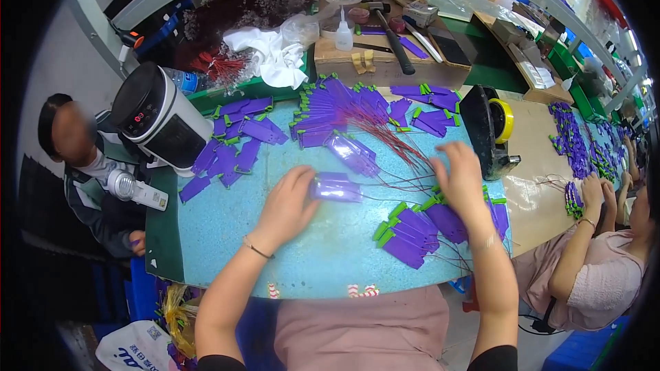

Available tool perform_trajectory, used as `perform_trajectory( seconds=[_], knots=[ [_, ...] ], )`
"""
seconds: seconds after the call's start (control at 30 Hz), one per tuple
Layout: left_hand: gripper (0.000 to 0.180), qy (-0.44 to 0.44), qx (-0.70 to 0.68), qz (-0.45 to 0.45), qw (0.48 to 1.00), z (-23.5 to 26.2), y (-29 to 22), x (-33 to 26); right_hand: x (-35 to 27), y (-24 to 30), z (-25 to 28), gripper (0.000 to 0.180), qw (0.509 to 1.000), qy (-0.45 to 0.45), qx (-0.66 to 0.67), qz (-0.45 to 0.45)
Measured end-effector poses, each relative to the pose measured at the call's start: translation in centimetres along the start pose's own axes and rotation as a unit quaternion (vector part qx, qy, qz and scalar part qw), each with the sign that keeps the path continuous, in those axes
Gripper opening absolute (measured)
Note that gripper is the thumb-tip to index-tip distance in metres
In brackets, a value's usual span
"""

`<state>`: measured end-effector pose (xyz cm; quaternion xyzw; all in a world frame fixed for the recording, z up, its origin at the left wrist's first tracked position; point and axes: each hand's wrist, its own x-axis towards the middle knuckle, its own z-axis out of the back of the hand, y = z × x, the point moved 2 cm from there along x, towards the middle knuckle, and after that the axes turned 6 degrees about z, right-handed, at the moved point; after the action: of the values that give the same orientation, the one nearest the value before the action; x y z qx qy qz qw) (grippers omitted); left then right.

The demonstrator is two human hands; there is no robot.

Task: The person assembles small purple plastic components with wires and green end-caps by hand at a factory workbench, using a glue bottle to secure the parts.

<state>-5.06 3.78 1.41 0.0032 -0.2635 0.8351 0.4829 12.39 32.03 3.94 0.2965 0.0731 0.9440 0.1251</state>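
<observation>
My left hand (285,205) has its fingers and thumb at the left end of a flat purple piece in a shiny clear sleeve (337,187), on the blue table mat. Thin dark wires trail from that piece to the right. Just above it lies a second clear-sleeved purple piece (352,154). My right hand (459,177) is held over the wires, thumb and fingers apart and bent, with nothing visibly gripped. Below it sits a pile of purple pieces with green ends (412,233). A fanned stack of purple pieces (333,106) with red wires (388,134) spreads at the far middle.
More purple pieces (237,144) lie left, beside a white and black heater (161,117). A black tape dispenser with yellow tape (496,124) stands right. Behind are a hammer (395,38), a white squeeze bottle (344,33) and white cloth (275,55). People sit on both sides.
</observation>
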Motion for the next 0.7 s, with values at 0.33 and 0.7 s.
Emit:
perform_trajectory(
  seconds=[0.33,0.7],
  knots=[
    [0.038,-0.005,-0.079,0.049,0.996,-0.8,-1.6,-4.8,3.9,-3.4,-1.7,0.018,0.99,-0.025,0.01,-0.137],
    [0.029,0.095,-0.594,0.294,0.743,-0.7,-4.2,-5.6,-2.5,11.4,1.5,0.038,0.956,-0.044,0.13,0.259]
  ],
)
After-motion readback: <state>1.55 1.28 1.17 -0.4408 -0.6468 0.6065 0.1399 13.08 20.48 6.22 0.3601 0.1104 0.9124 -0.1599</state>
